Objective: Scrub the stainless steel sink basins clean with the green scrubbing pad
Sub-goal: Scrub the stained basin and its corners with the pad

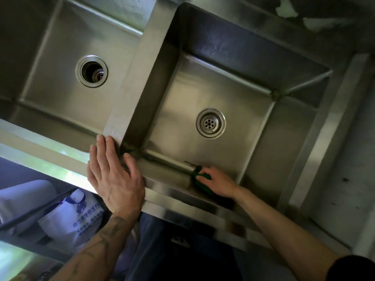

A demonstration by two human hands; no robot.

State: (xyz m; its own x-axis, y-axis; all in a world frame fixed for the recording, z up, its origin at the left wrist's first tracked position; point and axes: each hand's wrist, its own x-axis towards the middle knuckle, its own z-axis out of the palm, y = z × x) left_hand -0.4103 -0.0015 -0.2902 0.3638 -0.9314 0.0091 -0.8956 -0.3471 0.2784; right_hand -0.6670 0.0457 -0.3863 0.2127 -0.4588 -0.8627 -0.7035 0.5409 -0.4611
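Two stainless steel basins sit side by side. The right basin (pixel 239 94) has a strainer drain (pixel 211 123); the left basin (pixel 60 47) has an open drain hole (pixel 91 71). My right hand (pixel 218 182) is shut on the green scrubbing pad (pixel 199 176) and presses it against the near wall of the right basin, by the bottom edge. My left hand (pixel 112 171) lies flat, fingers apart, on the front rim where the divider (pixel 132 82) between the basins meets it. It holds nothing.
A steel counter (pixel 332 138) runs along the right side of the sink. Below the front rim at lower left, a white bag with blue print (pixel 81 216) and a dark hose sit under the sink. A stained wall is at the top right.
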